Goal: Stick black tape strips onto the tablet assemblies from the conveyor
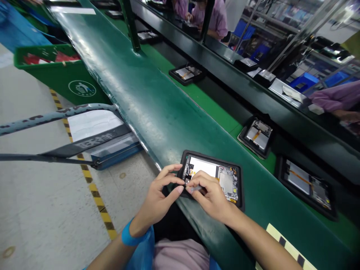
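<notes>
An opened tablet [226, 182] lies in a black tray at the near edge of the green bench, its white panel, circuit board and orange ribbon showing. My left hand [157, 193] is at its left corner, thumb and index finger closing on a tiny dark piece that I cannot make out; the other fingers reach over the tray's rim. Close beside it, my right hand [209, 195] is closed over the near side of the tablet. A pale, slim thing shows between its fingers, too small to name. My right hand covers part of the tablet's middle.
Further opened tablets in black trays [306, 183] lie on the lower green strip beyond the green bench [157, 108]. A green bin [81, 80] stands left of the bench, near a metal chair frame [56, 116]. Co-workers in pink sleeves [337, 97] sit across the line.
</notes>
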Demonstrator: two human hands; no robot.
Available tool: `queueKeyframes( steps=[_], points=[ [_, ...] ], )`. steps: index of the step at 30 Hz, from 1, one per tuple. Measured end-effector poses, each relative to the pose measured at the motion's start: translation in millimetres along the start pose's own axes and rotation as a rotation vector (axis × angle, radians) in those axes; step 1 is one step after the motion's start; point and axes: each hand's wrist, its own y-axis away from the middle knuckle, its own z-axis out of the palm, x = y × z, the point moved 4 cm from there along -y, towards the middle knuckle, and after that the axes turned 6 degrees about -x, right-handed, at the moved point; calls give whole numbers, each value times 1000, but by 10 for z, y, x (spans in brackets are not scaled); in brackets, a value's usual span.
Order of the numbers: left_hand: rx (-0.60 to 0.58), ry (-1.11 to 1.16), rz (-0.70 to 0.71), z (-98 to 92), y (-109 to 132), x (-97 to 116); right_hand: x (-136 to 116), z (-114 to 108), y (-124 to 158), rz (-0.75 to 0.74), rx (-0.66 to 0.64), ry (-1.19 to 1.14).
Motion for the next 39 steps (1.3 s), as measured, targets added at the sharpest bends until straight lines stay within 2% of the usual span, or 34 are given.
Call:
queueKeyframes(
  steps=[5,11,15,21,24,30,39],
  points=[
    [-17,-50,2,36,-44,51,1,-12,16,18,33,-34],
    [11,-111,37,68,-80,114,199,-15,40,310,24,-296],
    [-23,-218,56,31,-158,118,344,-107,88,421,126,-332],
    [-371,-565,42,23,-412,-78,419,-258,163,399,217,-204],
    [-466,-652,48,49,-517,-152,443,-270,196,391,222,-171],
    [-532,-758,49,97,-656,-182,450,-281,231,353,210,-98],
    [-500,-805,50,124,-713,-188,423,-262,243,329,150,-19]
  ],
)
